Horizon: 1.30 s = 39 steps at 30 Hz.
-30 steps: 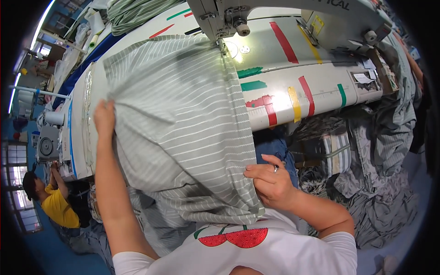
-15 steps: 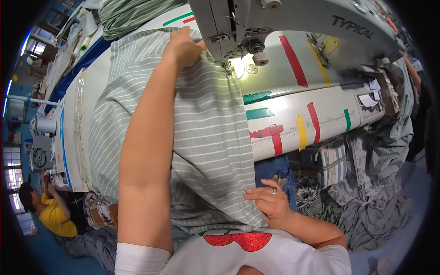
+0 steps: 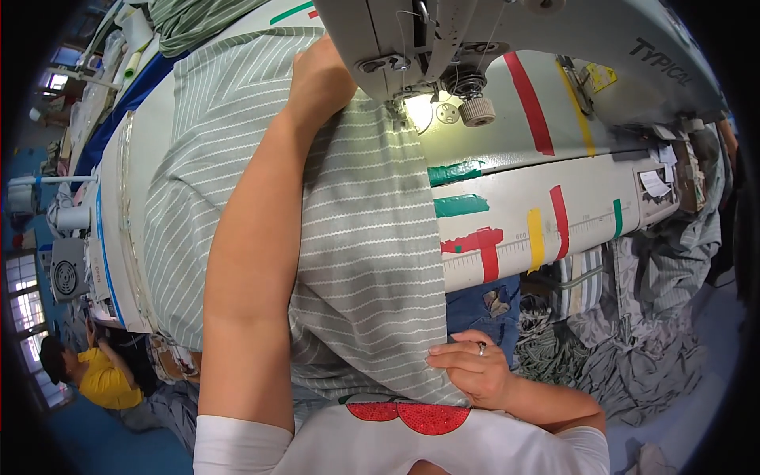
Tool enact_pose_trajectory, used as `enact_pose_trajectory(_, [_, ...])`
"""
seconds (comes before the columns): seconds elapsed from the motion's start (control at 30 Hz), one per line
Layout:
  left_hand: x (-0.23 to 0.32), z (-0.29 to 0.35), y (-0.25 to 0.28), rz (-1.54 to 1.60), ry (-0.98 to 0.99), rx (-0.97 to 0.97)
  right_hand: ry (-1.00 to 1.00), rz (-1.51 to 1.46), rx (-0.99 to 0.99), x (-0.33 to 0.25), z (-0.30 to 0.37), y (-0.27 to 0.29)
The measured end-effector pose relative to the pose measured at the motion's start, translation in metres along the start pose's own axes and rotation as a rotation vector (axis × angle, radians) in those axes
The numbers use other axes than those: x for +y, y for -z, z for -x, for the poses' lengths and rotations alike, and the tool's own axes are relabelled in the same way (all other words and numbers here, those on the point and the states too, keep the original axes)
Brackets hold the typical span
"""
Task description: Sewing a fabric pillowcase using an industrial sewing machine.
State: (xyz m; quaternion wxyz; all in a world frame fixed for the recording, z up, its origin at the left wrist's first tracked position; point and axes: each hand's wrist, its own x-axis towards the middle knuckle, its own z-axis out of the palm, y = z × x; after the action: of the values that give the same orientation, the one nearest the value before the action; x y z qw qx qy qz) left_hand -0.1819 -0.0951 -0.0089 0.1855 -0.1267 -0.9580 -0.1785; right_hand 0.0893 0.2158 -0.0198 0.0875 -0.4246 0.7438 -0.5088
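Note:
Grey-green fabric with white stripes (image 3: pixel 372 229) spreads over the sewing machine bed and hangs down to my lap. Its right edge runs in line with the lit presser foot and needle area (image 3: pixel 400 115) of the sewing machine (image 3: pixel 443 39). My left hand (image 3: pixel 323 83) rests on the fabric just left of the machine head, which hides its fingers. Low on the same edge, close to my body, my right hand (image 3: pixel 479 372) is closed, pinching the fabric between thumb and fingers; a ring shows on one finger.
Coloured tape strips (image 3: pixel 529 103) mark the machine bed and the ruled table edge (image 3: pixel 586 214). Crumpled grey cloth (image 3: pixel 633 356) piles up at the right. More striped cloth (image 3: pixel 198 20) lies at the far left. A person in yellow (image 3: pixel 107 376) sits at the left.
The view has shifted slightly, so the machine head looks bigger. My left hand's fingers have gone behind the machine head. My right hand keeps its pinch on the fabric edge.

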Motion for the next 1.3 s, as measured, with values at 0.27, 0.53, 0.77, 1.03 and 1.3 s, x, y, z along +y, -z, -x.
enact_pose_trajectory(0.27, [0.004, -0.006, -0.009, -0.024, -0.064, 0.060, 0.006, 0.111, 0.029, -0.011, 0.004, 0.002])
enact_pose_trajectory(0.53, [0.005, 0.030, 0.036, -0.211, -0.256, 0.034, 0.010, 0.128, 0.001, -0.013, 0.001, 0.008])
enact_pose_trajectory(0.77, [0.006, 0.152, 0.106, -0.564, 0.229, -0.215, -0.038, 0.121, 0.043, -0.012, 0.005, 0.005])
enact_pose_trajectory(1.03, [0.032, 0.109, 0.092, -0.065, 0.197, -0.113, -0.053, 0.169, 0.050, -0.008, 0.008, -0.001])
enact_pose_trajectory(1.3, [0.018, 0.025, 0.000, 0.014, 0.045, 0.037, -0.046, 0.220, 0.045, -0.010, 0.009, -0.001])
